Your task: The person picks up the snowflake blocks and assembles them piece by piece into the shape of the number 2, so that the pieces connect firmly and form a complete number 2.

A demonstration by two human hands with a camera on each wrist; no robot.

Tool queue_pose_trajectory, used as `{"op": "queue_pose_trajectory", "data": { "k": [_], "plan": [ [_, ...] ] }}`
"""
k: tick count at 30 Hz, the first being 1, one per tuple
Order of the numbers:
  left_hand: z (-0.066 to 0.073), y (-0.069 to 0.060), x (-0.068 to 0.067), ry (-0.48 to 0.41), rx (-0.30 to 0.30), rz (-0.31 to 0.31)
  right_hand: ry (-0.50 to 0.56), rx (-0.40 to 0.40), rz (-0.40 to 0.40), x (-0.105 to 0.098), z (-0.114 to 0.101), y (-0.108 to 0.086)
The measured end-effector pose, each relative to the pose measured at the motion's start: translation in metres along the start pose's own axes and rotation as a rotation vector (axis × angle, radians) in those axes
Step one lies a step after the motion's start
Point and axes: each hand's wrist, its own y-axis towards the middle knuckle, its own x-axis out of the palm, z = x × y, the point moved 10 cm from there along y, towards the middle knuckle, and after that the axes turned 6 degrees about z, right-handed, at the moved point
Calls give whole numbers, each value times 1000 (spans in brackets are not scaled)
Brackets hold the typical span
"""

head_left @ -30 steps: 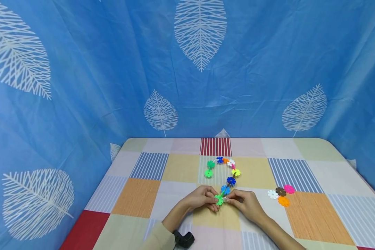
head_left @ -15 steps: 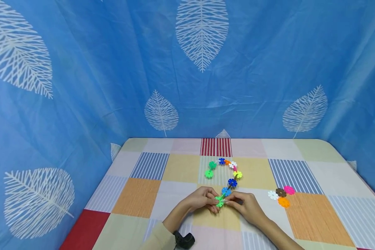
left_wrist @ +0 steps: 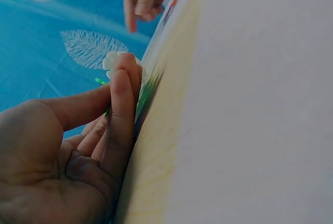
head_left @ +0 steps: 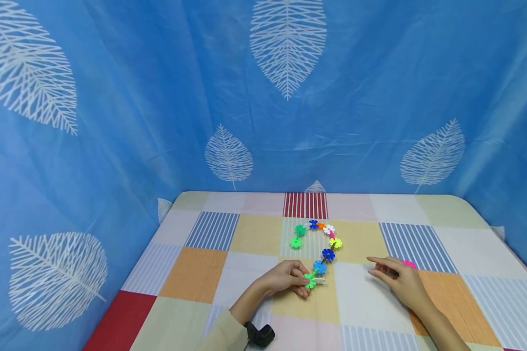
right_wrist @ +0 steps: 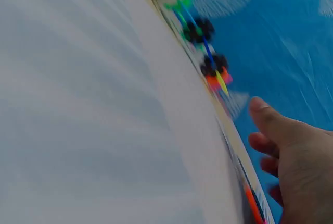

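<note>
A curved chain of flower-shaped interlocking discs lies on the patterned cloth, with a blue disc (head_left: pixel 328 254) and a yellow disc (head_left: pixel 335 243) along it. My left hand (head_left: pixel 287 279) pinches the bright green disc (head_left: pixel 310 281) at the chain's near end between thumb and fingers. Joined to that green disc, a white disc (head_left: pixel 320 281) stands on edge; the left wrist view shows its petals beyond the fingertips. My right hand (head_left: pixel 399 280) hovers near the loose discs with thumb and fingers apart and nothing between them. It mostly hides those discs, leaving a pink disc (head_left: pixel 409 264) in sight.
A patchwork cloth (head_left: pixel 241 312) covers the table. Blue curtains (head_left: pixel 355 97) with white leaf prints enclose the back and sides. A dark band (head_left: pixel 260 336) sits on the left wrist.
My right hand has let go of the white disc at the chain's near end and moved right to the loose discs. The left hand keeps its grip on the green disc.
</note>
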Motion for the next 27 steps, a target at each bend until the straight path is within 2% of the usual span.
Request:
{"op": "queue_pose_trajectory", "data": {
  "k": [3,6,9,14,17,21,27],
  "plan": [
    [1,-1,0,6,7,-7,-130,20,-32,-13,15,-2],
    [2,0,1,21,9,-18,-204,48,-69,-19,25,-4],
    [3,1,2,35,10,-24,-225,74,-86,-21,30,-6],
    [3,2,1,32,16,-28,-240,106,-69,-20,34,-5],
    [5,1,-1,17,36,-27,-191,119,-51,-16,32,-4],
    [6,0,-2,5,54,-24,-42,158,-32,-4,22,-2],
    [7,0,-3,9,54,-14,227,216,-50,32,-13,1]
  ]
}}
